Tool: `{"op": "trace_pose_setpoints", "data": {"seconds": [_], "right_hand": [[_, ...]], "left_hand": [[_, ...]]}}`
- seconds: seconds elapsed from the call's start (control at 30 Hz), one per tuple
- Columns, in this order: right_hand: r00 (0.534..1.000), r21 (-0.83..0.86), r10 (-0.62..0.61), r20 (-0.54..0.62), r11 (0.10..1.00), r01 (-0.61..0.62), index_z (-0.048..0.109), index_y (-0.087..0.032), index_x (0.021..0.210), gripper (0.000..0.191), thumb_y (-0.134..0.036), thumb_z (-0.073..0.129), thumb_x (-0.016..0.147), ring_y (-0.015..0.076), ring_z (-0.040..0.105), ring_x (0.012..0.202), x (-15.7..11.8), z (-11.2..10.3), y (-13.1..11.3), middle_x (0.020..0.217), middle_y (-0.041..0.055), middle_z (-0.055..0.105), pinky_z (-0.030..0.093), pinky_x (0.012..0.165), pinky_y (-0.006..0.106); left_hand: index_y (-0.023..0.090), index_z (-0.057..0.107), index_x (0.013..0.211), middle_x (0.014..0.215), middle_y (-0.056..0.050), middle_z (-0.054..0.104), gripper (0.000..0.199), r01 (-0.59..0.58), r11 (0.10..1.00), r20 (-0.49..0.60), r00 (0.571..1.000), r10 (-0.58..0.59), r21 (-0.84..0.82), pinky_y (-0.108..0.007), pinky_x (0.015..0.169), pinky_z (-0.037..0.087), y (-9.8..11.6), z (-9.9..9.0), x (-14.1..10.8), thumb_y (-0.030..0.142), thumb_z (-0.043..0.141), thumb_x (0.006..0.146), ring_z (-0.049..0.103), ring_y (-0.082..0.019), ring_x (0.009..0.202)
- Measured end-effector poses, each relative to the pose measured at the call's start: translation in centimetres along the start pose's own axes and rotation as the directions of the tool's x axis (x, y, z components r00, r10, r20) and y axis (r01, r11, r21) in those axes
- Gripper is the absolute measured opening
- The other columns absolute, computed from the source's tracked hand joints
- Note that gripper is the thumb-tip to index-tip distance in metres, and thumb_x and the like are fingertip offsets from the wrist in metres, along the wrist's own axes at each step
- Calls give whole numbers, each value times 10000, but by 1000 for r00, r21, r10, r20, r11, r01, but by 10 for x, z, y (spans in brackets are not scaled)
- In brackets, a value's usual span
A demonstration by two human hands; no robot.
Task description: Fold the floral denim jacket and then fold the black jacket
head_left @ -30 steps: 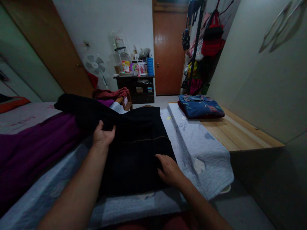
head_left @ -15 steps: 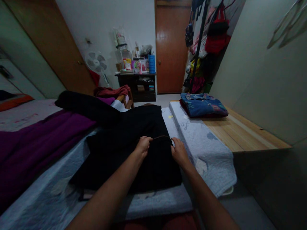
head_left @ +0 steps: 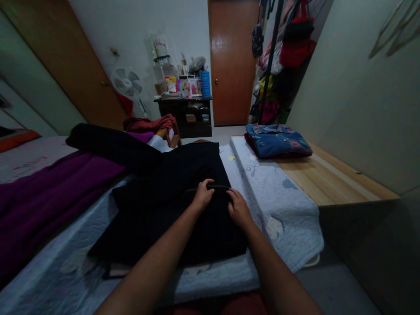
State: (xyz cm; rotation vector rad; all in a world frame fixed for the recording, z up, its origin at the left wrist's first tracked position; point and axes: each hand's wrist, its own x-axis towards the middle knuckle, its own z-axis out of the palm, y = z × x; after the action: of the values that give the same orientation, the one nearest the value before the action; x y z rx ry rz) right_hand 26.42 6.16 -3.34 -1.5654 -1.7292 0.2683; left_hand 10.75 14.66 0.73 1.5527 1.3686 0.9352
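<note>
A black garment (head_left: 193, 227) lies spread over the bed in front of me, one part reaching up to the left. Its kind is hard to make out in the dark cloth. Across it runs a thin brownish edge (head_left: 220, 187). My left hand (head_left: 203, 196) is closed on the cloth at this edge, the strip passing between thumb and forefinger. At the edge's right end, near the garment's side, my right hand (head_left: 239, 207) pinches the cloth with bent fingers. The fingertips of both hands are partly hidden.
Folded blue patterned clothing (head_left: 277, 141) sits on a wooden board (head_left: 341, 183) at the right, beside a grey-white quilted cover (head_left: 282, 210). A purple blanket (head_left: 59, 192) lies at left. Further back stand a fan (head_left: 127, 82), a dark cabinet (head_left: 183, 116) and a door (head_left: 232, 61).
Both hands stay at the brownish edge. My left hand has shifted slightly right and up, my right hand slightly left, so they are closer together. The strip now looks straighter. The view has shifted a little.
</note>
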Motion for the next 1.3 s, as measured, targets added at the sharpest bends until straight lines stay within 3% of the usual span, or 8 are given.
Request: {"op": "trace_pose_setpoints", "data": {"seconds": [0.07,0.2,0.33,0.4,0.57,0.83,1.0,1.3], "right_hand": [[1000,18,9,20,1000,-9,548,-180,1198,459,-93,435,761,209,456,1217,-1,-1,-1,1278,99,523,371,1067,412],[1000,33,25,-17,999,-24,545,-167,1145,411,-101,456,750,215,496,1112,0,-4,-3,1136,100,548,418,1008,409],[999,41,28,-38,999,-26,553,-173,1143,404,-108,457,756,211,506,1086,0,-3,-1,1111,95,539,424,1004,400],[998,36,33,-51,999,-31,560,-168,1145,403,-115,456,758,211,502,1111,-1,-1,2,1138,103,536,413,1023,391],[994,-30,72,-82,997,-74,512,-93,1250,503,-113,432,753,234,453,1224,-3,6,6,1273,159,529,345,1088,409],[992,-164,112,-64,979,-121,580,-106,1166,420,-126,459,764,240,503,1124,-2,0,-3,1147,139,611,360,1025,390],[988,-219,146,-56,963,-155,580,-100,1178,400,-149,475,795,246,504,1111,-3,-1,-5,1122,141,622,343,1009,389],[978,-230,179,-108,953,-200,571,-125,1194,412,-170,493,792,261,462,1151,-5,-1,-5,1210,144,559,342,1012,408]], "left_hand": [[192,639,1095,1088,-73,566,417,-97,971,-3,995,100,218,-351,1003,410,-2,-1,-4,24,546,724,562,-206,1035],[229,623,1150,1310,-135,471,408,-235,743,-8,951,308,627,-483,1011,380,1,0,-18,76,544,780,471,-311,1183],[249,604,1167,1334,-92,491,431,-519,578,283,846,451,630,-432,1028,364,8,8,-28,40,485,810,450,-265,1205],[233,616,1123,1202,-86,557,353,-566,578,385,824,416,588,-375,951,419,8,13,-30,72,475,841,515,-232,1084],[214,605,1060,1039,-70,577,248,-515,577,379,857,348,634,-343,856,439,-3,19,-33,117,463,880,547,-211,957],[288,570,1248,1093,-53,575,387,-548,601,396,836,379,581,-333,879,409,-14,17,-33,146,433,915,529,-199,1014],[299,597,1234,1065,-33,571,362,-553,675,404,829,387,489,-334,908,407,-17,15,-30,210,506,896,520,-191,1024],[260,603,1175,1145,-53,528,350,-534,670,298,845,443,517,-374,973,384,-15,16,-37,220,605,827,445,-232,1111]]}}
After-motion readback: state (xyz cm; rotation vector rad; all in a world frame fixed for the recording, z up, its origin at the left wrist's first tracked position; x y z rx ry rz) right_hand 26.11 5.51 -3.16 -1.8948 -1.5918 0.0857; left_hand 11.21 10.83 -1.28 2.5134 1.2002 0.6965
